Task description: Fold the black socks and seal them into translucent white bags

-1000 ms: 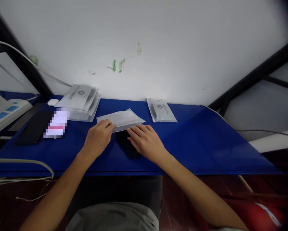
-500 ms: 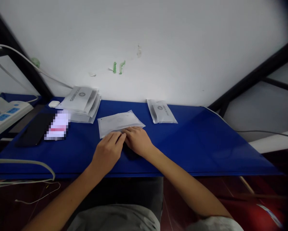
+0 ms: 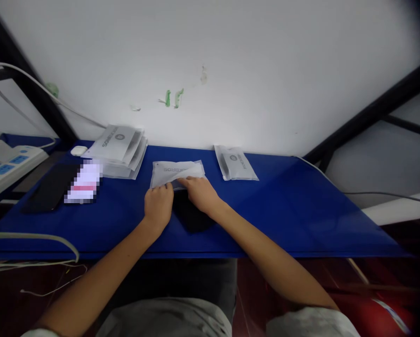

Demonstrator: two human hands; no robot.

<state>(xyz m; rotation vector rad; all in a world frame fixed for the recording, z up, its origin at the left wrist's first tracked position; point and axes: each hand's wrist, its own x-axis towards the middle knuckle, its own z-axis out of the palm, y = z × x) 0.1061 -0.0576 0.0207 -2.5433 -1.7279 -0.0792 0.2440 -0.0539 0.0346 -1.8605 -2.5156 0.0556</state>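
A frosted plastic pouch (image 3: 176, 171) with printed lettering lies in front of me, its near edge lifted. My left hand (image 3: 158, 206) is closed on the left part of that edge, knuckles up. At the right part, my right hand (image 3: 203, 194) grips the edge too, its index finger reaching left along the mouth of the pouch. Below, between both hands, a black flat item (image 3: 193, 217) rests on the table, partly covered by my right hand. It looks like folded cloth, but its kind is unclear.
Several similar pouches are stacked (image 3: 120, 152) at back left; a single filled-looking pouch (image 3: 236, 163) lies at back right. A dark phone (image 3: 53, 187), a blurred bright screen (image 3: 85, 182), a white earphone case (image 3: 79, 150) and a power strip (image 3: 11, 164) occupy the left of the blue table (image 3: 283, 210).
The pouch has turned and its lettering now shows. My left hand has shifted away from my right, widening the gap between them. More of the black item is visible.
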